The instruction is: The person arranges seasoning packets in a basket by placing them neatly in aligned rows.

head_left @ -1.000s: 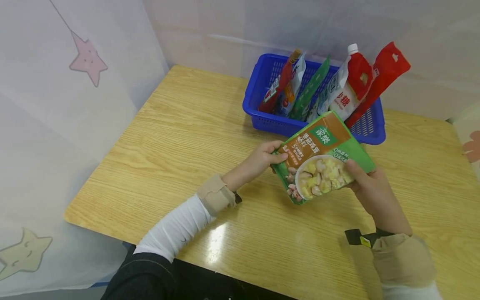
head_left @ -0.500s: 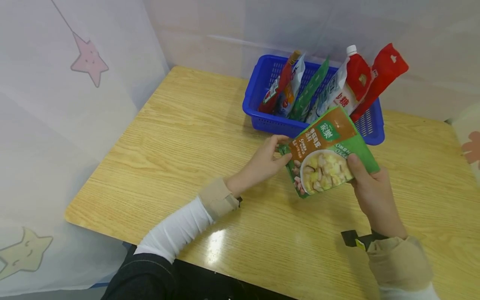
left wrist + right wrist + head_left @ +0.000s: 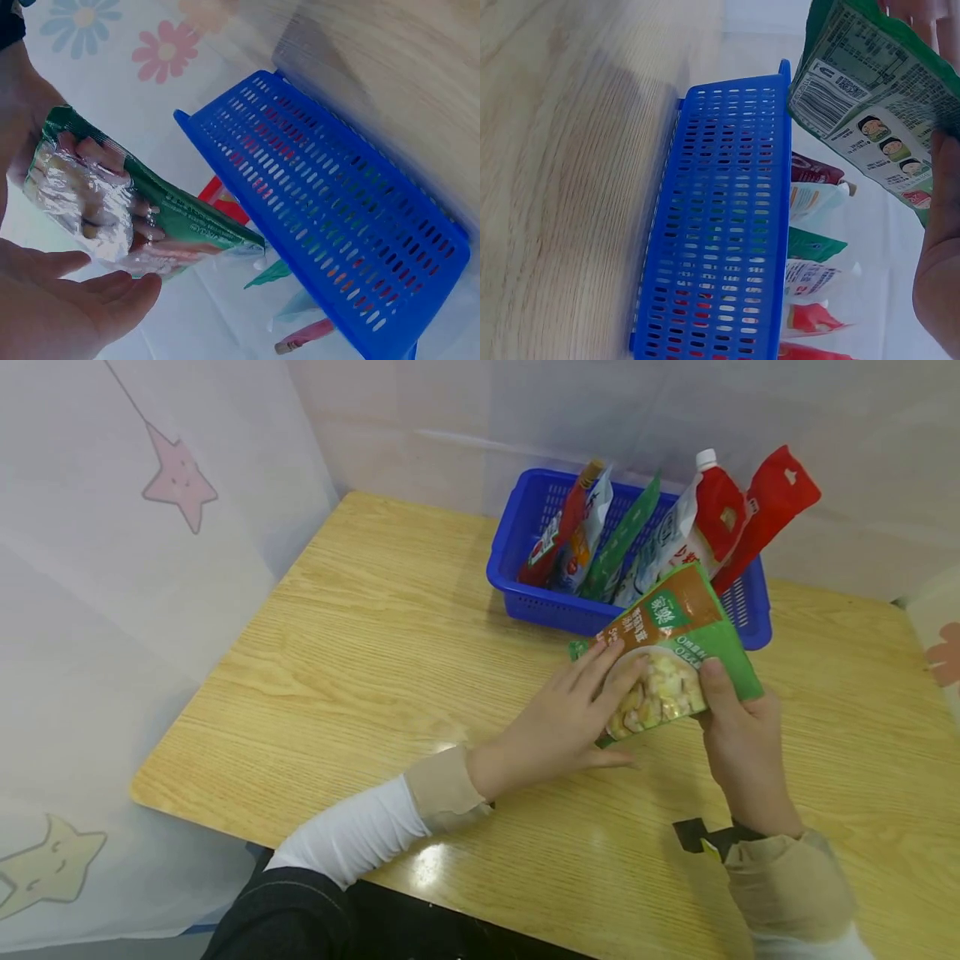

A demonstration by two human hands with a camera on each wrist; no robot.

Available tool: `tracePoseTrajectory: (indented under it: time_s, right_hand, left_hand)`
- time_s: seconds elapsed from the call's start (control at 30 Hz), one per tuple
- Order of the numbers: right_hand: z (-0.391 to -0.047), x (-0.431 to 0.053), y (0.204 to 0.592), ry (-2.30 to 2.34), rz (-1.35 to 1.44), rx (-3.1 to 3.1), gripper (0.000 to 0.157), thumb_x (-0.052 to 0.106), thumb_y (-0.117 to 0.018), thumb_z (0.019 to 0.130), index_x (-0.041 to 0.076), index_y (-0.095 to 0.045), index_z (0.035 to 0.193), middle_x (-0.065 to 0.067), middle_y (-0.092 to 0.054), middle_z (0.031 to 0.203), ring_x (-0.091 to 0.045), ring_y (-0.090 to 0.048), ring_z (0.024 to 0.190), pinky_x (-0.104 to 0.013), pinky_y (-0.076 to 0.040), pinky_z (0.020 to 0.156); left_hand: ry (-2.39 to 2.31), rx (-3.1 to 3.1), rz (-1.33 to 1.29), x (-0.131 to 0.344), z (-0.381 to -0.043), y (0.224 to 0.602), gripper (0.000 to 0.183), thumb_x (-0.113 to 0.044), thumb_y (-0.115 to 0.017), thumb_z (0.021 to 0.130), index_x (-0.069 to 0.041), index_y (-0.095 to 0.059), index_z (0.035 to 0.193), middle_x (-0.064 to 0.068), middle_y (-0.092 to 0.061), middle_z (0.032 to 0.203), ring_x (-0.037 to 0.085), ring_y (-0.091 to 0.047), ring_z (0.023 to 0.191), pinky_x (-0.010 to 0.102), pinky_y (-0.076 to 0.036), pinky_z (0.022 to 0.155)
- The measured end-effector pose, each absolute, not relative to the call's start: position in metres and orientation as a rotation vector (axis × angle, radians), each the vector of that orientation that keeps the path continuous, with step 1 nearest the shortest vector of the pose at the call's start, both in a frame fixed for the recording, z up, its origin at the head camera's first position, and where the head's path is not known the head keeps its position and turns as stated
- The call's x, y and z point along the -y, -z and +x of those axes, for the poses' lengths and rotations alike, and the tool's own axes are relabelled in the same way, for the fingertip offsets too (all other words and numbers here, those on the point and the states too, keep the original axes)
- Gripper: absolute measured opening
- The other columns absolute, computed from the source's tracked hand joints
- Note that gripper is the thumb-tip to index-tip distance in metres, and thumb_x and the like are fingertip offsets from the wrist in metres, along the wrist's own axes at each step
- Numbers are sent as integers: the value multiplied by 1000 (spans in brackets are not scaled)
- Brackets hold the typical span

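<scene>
A green and brown soup packet [image 3: 675, 681] with a bowl of food pictured on its front is held tilted above the table, just in front of a blue basket [image 3: 540, 607]. My right hand [image 3: 742, 747] pinches its right edge, thumb on the front. My left hand [image 3: 555, 722] lies across the packet's left part with fingers extended, covering some of the print. In the left wrist view the left hand [image 3: 82, 304] has spread fingers close to the shiny front of the packet [image 3: 161, 214]. The printed back of the packet [image 3: 862, 101], with a barcode, shows in the right wrist view.
Several items stand in the basket: a red bottle [image 3: 551, 543], a green bag [image 3: 622, 543], a white-capped red and white pouch [image 3: 720, 518] and a red packet [image 3: 780, 497]. The wooden table [image 3: 322, 668] meets a white curtain [image 3: 420, 435] behind.
My left hand has let go of the packet's left edge and moved right, laying its fingers over the front. The packet has shifted slightly right and up in my right hand.
</scene>
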State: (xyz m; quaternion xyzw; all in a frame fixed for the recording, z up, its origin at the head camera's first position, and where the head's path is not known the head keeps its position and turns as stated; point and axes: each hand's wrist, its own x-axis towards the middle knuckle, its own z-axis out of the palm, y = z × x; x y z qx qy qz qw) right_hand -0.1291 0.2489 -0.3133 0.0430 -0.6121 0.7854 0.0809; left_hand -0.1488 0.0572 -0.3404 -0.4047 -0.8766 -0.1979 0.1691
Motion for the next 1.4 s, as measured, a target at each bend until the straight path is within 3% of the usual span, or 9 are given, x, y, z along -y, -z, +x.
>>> tracePoseTrajectory:
  time_s: [0.27,0.47,0.63,0.83,0.97,1.1,1.23,1.33,1.4]
  right_hand:
    - [-126,-243,308,-2358,246,1840,29,12,-43,101,1,-60,122,-3,-70,104,-8,-68,91,-20,-55,79]
    - [-126,-236,309,-2461,454,1787,34,3,-36,101,0,-70,105,-4,-72,103,-11,-69,91,-22,-55,81]
    - [-123,-227,308,-2315,511,2007,35,5,-36,101,10,-70,107,3,-72,103,-6,-68,94,-18,-53,84]
    - [-120,-218,303,-2068,443,2242,32,12,-39,102,20,-69,108,10,-71,103,0,-66,93,-14,-53,82]
    - [-128,-218,308,-2102,521,2145,36,29,-35,104,16,-65,118,9,-71,109,-3,-67,99,-16,-52,86]
    - [-150,-226,310,-1838,302,2129,35,25,-44,102,4,-61,123,-1,-68,119,-8,-64,108,-17,-49,94]
    - [-180,-243,312,-1172,180,2525,42,15,-58,95,-3,-49,133,-19,-52,134,-29,-48,126,-37,-36,112]
    - [-199,-255,316,-825,286,2769,62,23,-64,92,-7,-38,138,-29,-41,139,-44,-35,129,-57,-27,111]
    - [-208,-260,319,-720,327,2896,72,32,-65,90,-9,-34,140,-31,-39,140,-48,-32,130,-61,-25,110]
  left_hand:
    - [454,2493,-1064,-56,-147,344,69,-24,-63,90,6,-33,144,24,-42,146,29,-44,136,31,-37,112]
    - [602,2516,-871,-55,-144,345,59,-4,-56,85,3,-40,141,17,-50,142,23,-58,123,25,-52,93]
    - [662,2450,-719,-55,-146,349,49,-5,-61,87,-2,-50,135,10,-64,127,17,-66,110,24,-57,79]
    - [636,2419,-680,-50,-151,356,40,-9,-59,92,-5,-54,132,5,-69,119,13,-70,99,21,-56,63]
    - [649,2430,-649,-46,-153,360,43,-2,-61,87,-6,-56,130,4,-71,114,12,-72,90,21,-55,57]
    - [696,2469,-631,-44,-154,362,47,1,-63,82,-5,-57,128,6,-72,110,14,-73,84,23,-54,53]
    - [767,2504,-640,-41,-154,362,51,3,-61,79,-4,-56,130,8,-71,113,16,-73,88,25,-54,53]
    - [842,2508,-657,-38,-154,361,56,6,-60,77,-2,-53,132,10,-71,114,16,-73,81,24,-52,50]
    - [888,2489,-665,-36,-155,360,55,4,-61,78,-1,-52,132,12,-71,112,13,-70,70,22,-48,46]
